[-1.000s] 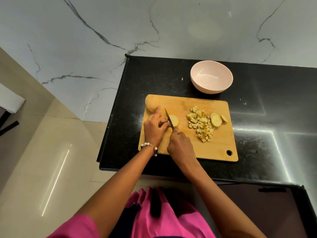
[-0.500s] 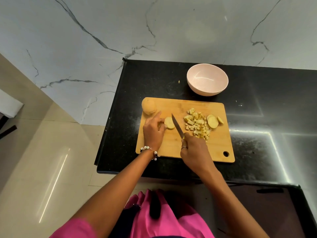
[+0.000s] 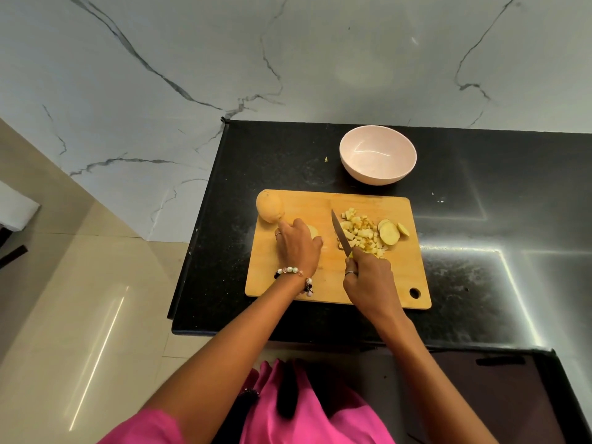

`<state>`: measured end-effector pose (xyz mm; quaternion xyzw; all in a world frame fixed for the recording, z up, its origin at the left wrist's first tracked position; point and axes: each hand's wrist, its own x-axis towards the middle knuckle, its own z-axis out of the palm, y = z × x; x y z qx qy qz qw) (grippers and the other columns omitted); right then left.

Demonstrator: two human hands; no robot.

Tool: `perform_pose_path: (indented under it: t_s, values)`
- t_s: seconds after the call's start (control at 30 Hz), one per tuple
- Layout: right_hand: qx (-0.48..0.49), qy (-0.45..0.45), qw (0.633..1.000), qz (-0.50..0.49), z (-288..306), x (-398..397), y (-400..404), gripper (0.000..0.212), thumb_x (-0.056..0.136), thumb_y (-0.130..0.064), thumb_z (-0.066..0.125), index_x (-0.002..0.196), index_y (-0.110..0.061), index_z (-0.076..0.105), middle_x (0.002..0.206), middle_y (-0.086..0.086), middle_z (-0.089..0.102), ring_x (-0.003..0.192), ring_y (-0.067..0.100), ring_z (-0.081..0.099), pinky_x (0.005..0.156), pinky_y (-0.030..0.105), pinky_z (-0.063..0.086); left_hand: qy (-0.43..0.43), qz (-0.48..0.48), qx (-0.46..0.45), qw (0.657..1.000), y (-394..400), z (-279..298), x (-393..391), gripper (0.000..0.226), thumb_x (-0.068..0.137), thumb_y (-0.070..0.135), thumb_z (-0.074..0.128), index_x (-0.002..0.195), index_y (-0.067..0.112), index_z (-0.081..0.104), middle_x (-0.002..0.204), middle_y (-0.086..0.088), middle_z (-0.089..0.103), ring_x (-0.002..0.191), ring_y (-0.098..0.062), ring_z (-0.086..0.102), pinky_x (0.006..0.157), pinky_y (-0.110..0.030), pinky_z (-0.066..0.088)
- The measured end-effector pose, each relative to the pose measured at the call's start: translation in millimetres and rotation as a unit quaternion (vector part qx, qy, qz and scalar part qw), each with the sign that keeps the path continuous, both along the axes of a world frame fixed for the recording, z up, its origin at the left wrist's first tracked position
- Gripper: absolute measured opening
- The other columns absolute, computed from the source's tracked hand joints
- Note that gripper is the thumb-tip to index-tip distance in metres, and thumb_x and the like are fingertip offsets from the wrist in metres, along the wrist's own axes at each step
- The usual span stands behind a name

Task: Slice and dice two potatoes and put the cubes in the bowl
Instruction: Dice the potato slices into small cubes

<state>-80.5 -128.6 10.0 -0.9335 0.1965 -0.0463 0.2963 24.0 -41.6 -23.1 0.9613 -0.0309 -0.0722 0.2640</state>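
A wooden cutting board (image 3: 320, 283) lies on the black counter. My left hand (image 3: 298, 243) covers a cut potato piece (image 3: 313, 231) near the board's middle, fingers curled over it. My right hand (image 3: 368, 277) grips a knife (image 3: 341, 233) by the handle, blade pointing away, lying just left of a heap of potato cubes (image 3: 362, 233). Two round slices (image 3: 392, 233) sit to the right of the cubes. A whole potato (image 3: 269, 206) rests at the board's far left corner. The pink bowl (image 3: 378, 155) stands behind the board with nothing in it.
The black counter (image 3: 480, 251) ends at an edge on the left, with beige floor below. A marble wall rises behind the bowl. A tiny potato scrap (image 3: 326, 159) lies left of the bowl. A dark surface (image 3: 480, 395) sits lower at the near right.
The knife left the potato piece and swung right, beside the cube heap. My left hand slid the cut piece slightly and now covers more of it.
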Motion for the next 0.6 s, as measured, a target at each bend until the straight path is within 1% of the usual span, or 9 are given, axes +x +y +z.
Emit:
perform_pose_path:
  t_s: [0.07, 0.17, 0.2, 0.27, 0.33, 0.43, 0.5, 0.6]
  values:
    - [0.001, -0.004, 1.000, 0.010, -1.0, 1.0, -1.3, 0.018, 0.095, -0.011, 0.043, 0.092, -0.001, 0.058, 0.075, 0.018, 0.063, 0.063, 0.032, 0.053, 0.055, 0.030, 0.027, -0.003, -0.065, -0.009, 0.998, 7.6, -1.2, 8.3, 0.047, 0.083, 0.028, 0.067, 0.124, 0.010, 0.052, 0.124, -0.013, 0.046, 0.113, -0.030, 0.045, 0.092, -0.033, 0.038]
    - [-0.007, 0.001, 0.999, 0.035, -3.6, 3.0, -0.5, 0.017, 0.094, -0.010, 0.043, 0.092, -0.001, 0.058, 0.076, 0.017, 0.063, 0.068, 0.034, 0.055, 0.056, 0.030, 0.027, 0.012, -0.183, -0.027, 0.983, 23.1, 2.4, 27.5, 0.061, 0.076, 0.021, 0.073, 0.132, 0.014, 0.050, 0.118, -0.005, 0.054, 0.110, -0.022, 0.049, 0.092, -0.026, 0.037]
    - [-0.011, 0.006, 0.999, 0.043, -5.0, 3.6, 0.2, 0.017, 0.094, -0.009, 0.043, 0.094, -0.001, 0.058, 0.078, 0.017, 0.064, 0.071, 0.034, 0.057, 0.056, 0.029, 0.027, 0.023, -0.214, -0.031, 0.976, 27.2, 4.5, 32.7, 0.064, 0.075, 0.019, 0.075, 0.134, 0.015, 0.049, 0.116, -0.003, 0.056, 0.108, -0.019, 0.051, 0.091, -0.024, 0.038]
    - [-0.031, 0.022, 0.998, 0.053, -9.9, 5.0, 2.0, 0.021, 0.092, -0.008, 0.043, 0.107, -0.002, 0.057, 0.086, 0.017, 0.065, 0.078, 0.035, 0.058, 0.058, 0.029, 0.029, 0.034, -0.251, -0.032, 0.967, 32.4, 7.9, 38.8, 0.067, 0.075, 0.017, 0.076, 0.136, 0.016, 0.047, 0.115, 0.001, 0.057, 0.105, -0.015, 0.052, 0.090, -0.021, 0.039]
    - [-0.062, 0.036, 0.996, 0.057, -16.5, 7.0, 5.2, 0.032, 0.092, -0.009, 0.043, 0.122, -0.001, 0.051, 0.093, 0.017, 0.064, 0.084, 0.034, 0.058, 0.060, 0.030, 0.031, 0.027, -0.262, -0.038, 0.964, 34.8, 7.6, 40.1, 0.068, 0.075, 0.017, 0.076, 0.136, 0.015, 0.047, 0.115, 0.000, 0.058, 0.104, -0.013, 0.051, 0.090, -0.020, 0.037]
    - [-0.085, 0.055, 0.993, 0.068, -25.3, 8.6, 12.1, 0.040, 0.093, -0.010, 0.042, 0.132, -0.002, 0.043, 0.099, 0.017, 0.063, 0.089, 0.035, 0.058, 0.063, 0.033, 0.035, -0.002, -0.254, -0.042, 0.966, 35.3, 1.0, 36.1, 0.068, 0.074, 0.025, 0.077, 0.135, 0.014, 0.049, 0.115, -0.002, 0.057, 0.107, -0.016, 0.049, 0.089, -0.020, 0.033]
    - [-0.089, 0.051, 0.993, 0.061, -28.0, 9.0, 13.1, 0.041, 0.093, -0.010, 0.041, 0.133, -0.001, 0.042, 0.101, 0.018, 0.063, 0.090, 0.036, 0.058, 0.065, 0.034, 0.037, -0.014, -0.239, -0.047, 0.970, 33.4, -4.2, 34.2, 0.067, 0.074, 0.030, 0.076, 0.134, 0.014, 0.050, 0.116, -0.003, 0.056, 0.110, -0.018, 0.047, 0.092, -0.022, 0.031]
    - [-0.083, 0.033, 0.995, 0.048, -26.3, 10.3, 12.5, 0.039, 0.091, -0.008, 0.042, 0.130, 0.000, 0.045, 0.100, 0.018, 0.063, 0.090, 0.036, 0.058, 0.066, 0.035, 0.039, -0.031, -0.238, -0.043, 0.970, 32.1, -7.1, 34.8, 0.062, 0.076, 0.030, 0.074, 0.132, 0.015, 0.052, 0.118, -0.002, 0.058, 0.111, -0.019, 0.048, 0.093, -0.023, 0.030]
